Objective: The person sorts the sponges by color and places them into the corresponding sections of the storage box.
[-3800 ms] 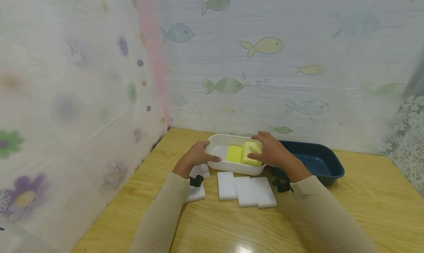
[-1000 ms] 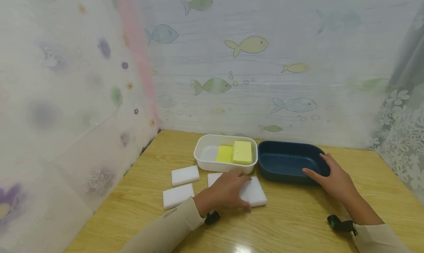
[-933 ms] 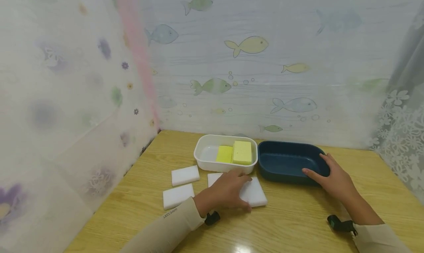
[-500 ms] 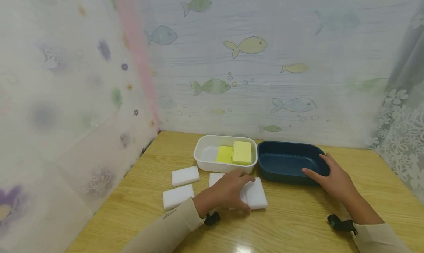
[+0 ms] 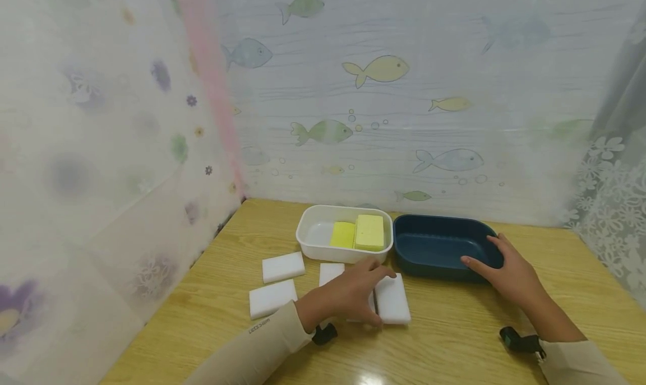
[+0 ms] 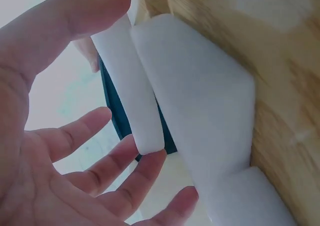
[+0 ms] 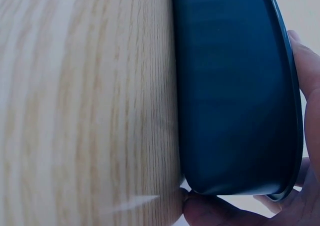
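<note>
My left hand [image 5: 350,292] pinches a white sponge [image 6: 132,95] by its two ends, between thumb and fingertips; from the head view the hand covers most of it. Just right of the fingers a second white sponge [image 5: 393,300] lies on the table, and another white sponge [image 5: 331,274] shows partly behind the hand. My right hand [image 5: 513,273] holds the right end of a dark blue tub [image 5: 439,267], its thumb on the front side and fingers round the far corner. In the right wrist view the tub's wall [image 7: 235,100] stands against the tabletop.
A white tub [image 5: 323,254] stands left of the blue one, with yellow sponges [image 5: 369,232] in its right part. Two more white sponges [image 5: 282,267] lie at the left on the wooden table [image 5: 444,340]. A fish-patterned curtain [image 5: 404,121] hangs behind.
Both hands have left the white tub; the right went to the blue tub, the left to the white sponges. In the last second the rightmost sponge shifted slightly, and a gap shows beside it.
</note>
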### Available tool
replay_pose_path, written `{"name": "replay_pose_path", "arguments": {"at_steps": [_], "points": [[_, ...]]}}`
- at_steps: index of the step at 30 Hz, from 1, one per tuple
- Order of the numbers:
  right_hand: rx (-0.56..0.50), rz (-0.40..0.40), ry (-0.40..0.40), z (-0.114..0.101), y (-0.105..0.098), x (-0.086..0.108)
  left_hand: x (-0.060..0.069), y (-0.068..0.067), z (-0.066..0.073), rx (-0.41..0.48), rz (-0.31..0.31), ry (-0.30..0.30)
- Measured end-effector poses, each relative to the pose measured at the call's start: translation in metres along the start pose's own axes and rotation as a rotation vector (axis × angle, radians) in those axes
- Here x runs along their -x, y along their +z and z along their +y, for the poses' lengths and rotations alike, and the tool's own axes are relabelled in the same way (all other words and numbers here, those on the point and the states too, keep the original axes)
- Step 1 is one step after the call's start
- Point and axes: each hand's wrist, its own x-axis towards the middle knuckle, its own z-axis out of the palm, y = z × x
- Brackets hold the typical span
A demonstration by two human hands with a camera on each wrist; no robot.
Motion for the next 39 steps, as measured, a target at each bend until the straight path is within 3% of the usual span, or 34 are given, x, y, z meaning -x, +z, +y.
{"name": "replay_pose_path", "arguments": {"at_steps": [8, 13, 19, 30, 39], "points": [[-0.006, -0.005, -0.005, -0.002, 0.001, -0.001, -0.004, -0.013, 0.007, -0.091, 0.054, 0.038], [-0.01, -0.006, -0.007, -0.001, 0.001, -0.001, -0.014, -0.025, 0.012, -0.07, 0.063, 0.038], [-0.016, -0.006, -0.001, -0.001, 0.001, 0.0, -0.032, -0.036, 0.015, -0.01, 0.061, 0.029], [-0.01, 0.006, 0.005, 0.0, 0.002, -0.001, -0.067, -0.043, 0.017, -0.021, 0.042, 0.007], [0.0, 0.005, 0.013, 0.002, 0.001, -0.002, -0.096, -0.05, 0.011, -0.016, 0.059, -0.02]]}}
